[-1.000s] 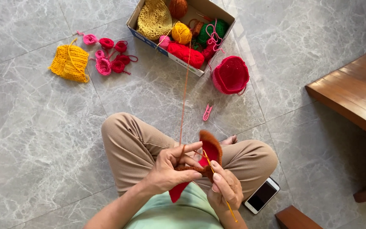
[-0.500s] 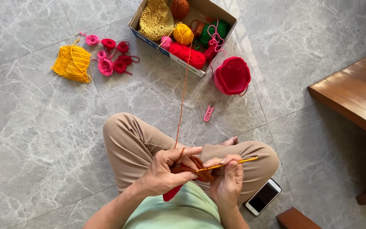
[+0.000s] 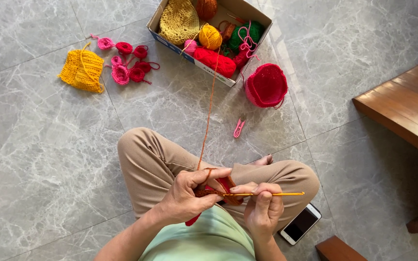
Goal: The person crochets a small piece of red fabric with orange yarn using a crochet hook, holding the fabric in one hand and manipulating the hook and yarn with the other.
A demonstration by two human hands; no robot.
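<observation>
I sit cross-legged on a grey tiled floor. My left hand (image 3: 187,195) pinches a small brown and red crochet piece (image 3: 218,188), with a brown yarn strand (image 3: 208,121) looped over its forefinger. That strand runs up to a cardboard box (image 3: 170,44) of yarn balls. My right hand (image 3: 263,208) grips a yellow crochet hook (image 3: 267,194), held level, its tip in the piece and its tail pointing right.
Several small pink and red crochet flowers (image 3: 126,65) and a yellow crochet piece (image 3: 81,70) lie at the upper left. A red crochet cap (image 3: 267,86) and pink snips (image 3: 238,127) lie near the box. A phone (image 3: 300,224) rests by my right knee. Wooden furniture (image 3: 402,108) stands to the right.
The crochet piece has dropped from upright to low between my hands. The hook has swung from pointing downward to lying level, pointing right.
</observation>
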